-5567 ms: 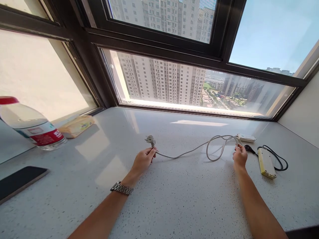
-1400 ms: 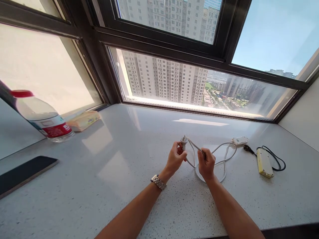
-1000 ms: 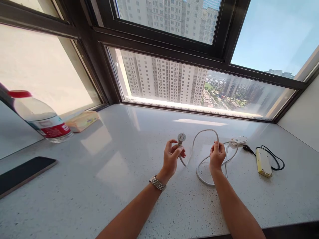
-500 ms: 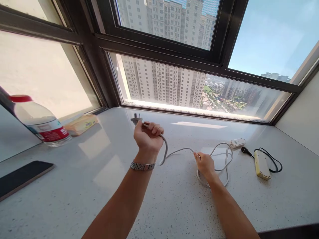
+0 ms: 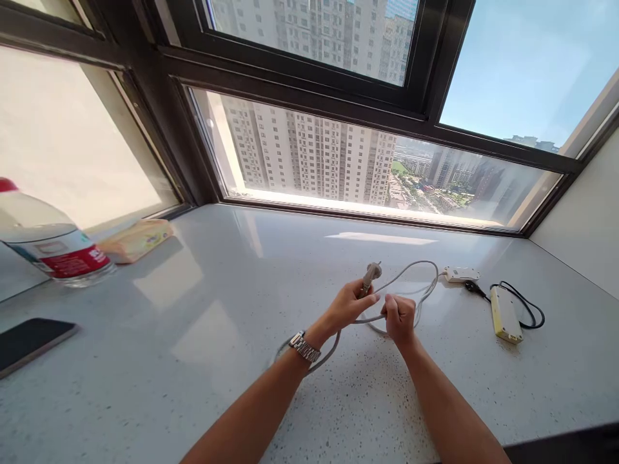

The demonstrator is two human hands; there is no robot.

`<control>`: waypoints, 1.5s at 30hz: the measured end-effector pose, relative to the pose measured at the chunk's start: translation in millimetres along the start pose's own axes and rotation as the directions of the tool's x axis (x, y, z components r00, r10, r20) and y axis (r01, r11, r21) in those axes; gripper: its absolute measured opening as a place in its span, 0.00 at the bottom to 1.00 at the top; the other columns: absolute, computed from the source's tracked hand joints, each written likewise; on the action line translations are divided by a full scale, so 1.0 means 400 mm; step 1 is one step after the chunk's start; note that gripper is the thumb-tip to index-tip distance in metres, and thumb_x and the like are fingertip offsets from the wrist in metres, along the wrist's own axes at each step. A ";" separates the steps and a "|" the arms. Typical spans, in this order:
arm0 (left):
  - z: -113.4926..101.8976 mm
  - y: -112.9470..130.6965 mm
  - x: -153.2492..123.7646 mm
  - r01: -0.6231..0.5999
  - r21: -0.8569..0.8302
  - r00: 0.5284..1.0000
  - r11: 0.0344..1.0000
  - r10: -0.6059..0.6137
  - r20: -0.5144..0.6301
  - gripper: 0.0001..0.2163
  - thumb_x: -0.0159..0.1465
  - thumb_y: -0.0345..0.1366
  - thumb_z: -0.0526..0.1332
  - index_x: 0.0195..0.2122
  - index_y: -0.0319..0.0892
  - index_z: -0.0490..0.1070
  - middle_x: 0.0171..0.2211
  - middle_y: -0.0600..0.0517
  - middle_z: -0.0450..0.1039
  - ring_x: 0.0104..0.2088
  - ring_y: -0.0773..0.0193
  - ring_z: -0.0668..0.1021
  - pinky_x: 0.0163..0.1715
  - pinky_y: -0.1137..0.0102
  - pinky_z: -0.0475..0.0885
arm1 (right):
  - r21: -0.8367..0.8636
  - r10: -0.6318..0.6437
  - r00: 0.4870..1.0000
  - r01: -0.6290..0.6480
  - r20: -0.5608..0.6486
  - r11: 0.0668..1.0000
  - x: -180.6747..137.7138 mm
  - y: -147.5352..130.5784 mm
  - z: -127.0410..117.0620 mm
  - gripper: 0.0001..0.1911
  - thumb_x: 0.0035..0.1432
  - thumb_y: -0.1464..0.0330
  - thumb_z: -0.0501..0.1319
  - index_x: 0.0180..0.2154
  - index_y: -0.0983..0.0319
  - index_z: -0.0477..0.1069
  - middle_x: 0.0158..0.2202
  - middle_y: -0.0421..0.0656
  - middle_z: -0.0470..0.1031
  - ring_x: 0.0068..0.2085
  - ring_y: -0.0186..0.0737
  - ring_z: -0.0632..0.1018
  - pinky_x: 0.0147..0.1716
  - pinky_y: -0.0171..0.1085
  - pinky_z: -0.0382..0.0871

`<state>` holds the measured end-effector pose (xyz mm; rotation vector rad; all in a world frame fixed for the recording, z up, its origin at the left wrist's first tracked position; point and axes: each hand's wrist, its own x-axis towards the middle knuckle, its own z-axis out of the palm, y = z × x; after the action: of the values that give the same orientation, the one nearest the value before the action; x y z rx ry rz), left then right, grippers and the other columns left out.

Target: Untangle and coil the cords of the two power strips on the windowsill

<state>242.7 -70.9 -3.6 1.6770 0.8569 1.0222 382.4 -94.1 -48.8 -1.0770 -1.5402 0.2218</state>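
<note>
My left hand (image 5: 349, 305) is closed round the grey plug (image 5: 371, 274) at the end of a cable, its pins pointing up and away. Close beside it, my right hand (image 5: 400, 317) is a fist gripping the grey cable (image 5: 414, 265). A loop of that cable hangs below my left wrist, and more loops lie on the counter behind my right hand. At its far end the cable runs to a white power strip (image 5: 461, 275) lying on the counter.
A yellow and white power strip (image 5: 505, 314) with a black cord and plug (image 5: 476, 289) lies at the right. To the left are a large bottle (image 5: 53, 248), a tissue pack (image 5: 136, 240) and a phone (image 5: 36, 341). A window frame (image 5: 309, 103) borders the speckled counter (image 5: 203, 399).
My left hand has swung right with the plug, from near the window to beside my right hand. A cable loop now hangs under my left wrist. The view has shifted slightly right.
</note>
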 end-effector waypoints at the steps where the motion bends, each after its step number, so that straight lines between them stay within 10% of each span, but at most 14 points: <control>1: 0.008 -0.008 -0.005 -0.027 0.067 0.999 0.997 0.025 0.019 0.15 0.52 0.44 0.61 0.21 0.41 0.56 0.17 0.61 0.50 0.19 0.75 0.55 0.18 0.76 0.51 | 0.002 0.054 0.998 -0.053 -0.045 0.999 0.001 0.003 0.001 0.27 0.63 0.59 0.43 0.13 0.59 0.54 0.12 0.37 0.56 0.16 0.31 0.60 0.20 0.33 0.54; 9: 0.041 0.003 -0.047 -0.048 0.627 0.967 0.777 0.193 -0.165 0.14 0.61 0.44 0.54 0.23 0.41 0.62 0.16 0.57 0.60 0.17 0.70 0.62 0.21 0.73 0.50 | -0.116 0.394 0.906 -0.412 -0.154 0.904 0.020 0.004 0.015 0.27 0.64 0.53 0.44 0.17 0.59 0.59 0.16 0.38 0.63 0.21 0.35 0.63 0.23 0.34 0.53; 18: 0.084 -0.005 -0.072 -0.040 0.748 0.994 0.663 0.101 -0.037 0.17 0.67 0.43 0.47 0.29 0.40 0.70 0.19 0.49 0.71 0.20 0.65 0.72 0.21 0.71 0.49 | 0.282 0.570 0.789 -0.507 -0.228 0.815 0.045 0.015 -0.013 0.25 0.59 0.48 0.49 0.20 0.59 0.59 0.16 0.34 0.54 0.19 0.32 0.57 0.19 0.33 0.51; 25: 0.079 -0.056 -0.037 0.087 0.490 0.979 0.868 0.018 -0.204 0.17 0.65 0.44 0.50 0.28 0.40 0.71 0.21 0.51 0.72 0.22 0.66 0.71 0.22 0.73 0.55 | 0.586 0.559 0.829 -0.456 0.006 0.670 0.013 0.005 0.030 0.22 0.58 0.48 0.50 0.26 0.59 0.60 0.18 0.32 0.53 0.17 0.29 0.56 0.15 0.31 0.51; 32: 0.078 -0.078 -0.029 -0.057 0.220 0.964 0.974 0.111 -0.241 0.16 0.60 0.47 0.56 0.25 0.38 0.68 0.22 0.53 0.67 0.24 0.68 0.68 0.24 0.74 0.62 | 0.613 0.420 0.906 -0.363 0.055 0.702 -0.002 -0.026 0.044 0.22 0.59 0.46 0.48 0.32 0.58 0.58 0.25 0.34 0.59 0.24 0.32 0.64 0.23 0.31 0.62; 38: -0.015 -0.012 -0.007 -0.224 -0.208 0.878 0.952 0.104 -0.467 0.19 0.59 0.52 0.57 0.22 0.41 0.60 0.20 0.55 0.62 0.21 0.70 0.67 0.25 0.72 0.66 | 0.078 0.317 0.877 -0.368 0.361 0.927 0.001 -0.014 0.022 0.18 0.53 0.52 0.59 0.36 0.60 0.65 0.26 0.35 0.66 0.20 0.29 0.62 0.20 0.30 0.53; 45: -0.171 0.029 -0.005 -0.372 -0.518 0.749 0.770 -0.081 -0.658 0.26 0.55 0.52 0.63 0.18 0.43 0.46 0.11 0.63 0.44 0.11 0.77 0.48 0.11 0.78 0.45 | -0.312 0.455 0.719 -0.335 0.524 0.889 0.015 0.022 -0.015 0.22 0.45 0.57 0.66 0.13 0.62 0.59 0.11 0.32 0.53 0.16 0.27 0.55 0.19 0.32 0.43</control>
<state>180.5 -51.2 20.0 0.7989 0.6745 1.8430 392.3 -87.4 -48.8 -1.6030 -1.8818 0.7821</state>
